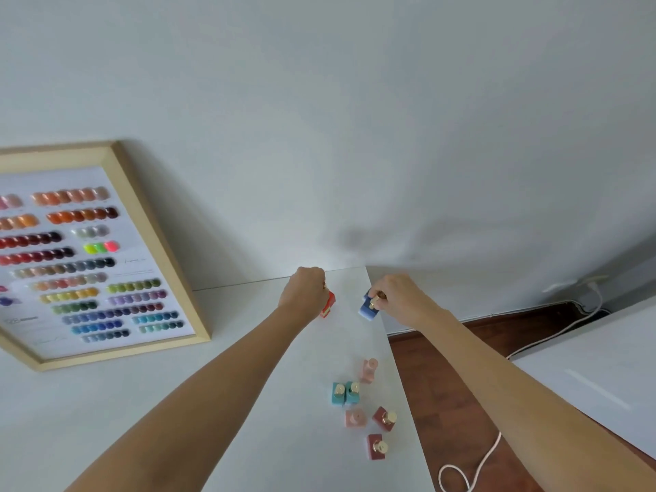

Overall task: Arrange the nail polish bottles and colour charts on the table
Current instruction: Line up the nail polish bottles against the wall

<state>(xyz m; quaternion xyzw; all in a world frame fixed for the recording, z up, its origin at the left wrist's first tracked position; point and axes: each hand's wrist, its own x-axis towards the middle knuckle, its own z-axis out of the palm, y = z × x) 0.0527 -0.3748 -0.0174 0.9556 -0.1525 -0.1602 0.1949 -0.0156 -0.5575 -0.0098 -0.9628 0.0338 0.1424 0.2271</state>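
Note:
My left hand (303, 289) is closed around a red nail polish bottle (328, 305) near the far edge of the white table (248, 403). My right hand (397, 296) grips a blue nail polish bottle (367, 307) by its gold cap, close to the table's far right corner. Nearer to me along the right edge stand several loose bottles: a pale pink one (369, 370), two teal ones (345, 393), another pink one (355, 417) and two dark red ones (384, 417). A wooden-framed colour chart (81, 257) leans against the wall at the left.
The table's right edge drops to a brown wooden floor (443, 403), where a white cable (472, 466) lies looped. A second white surface (603, 371) stands at the right. The white wall rises right behind the table.

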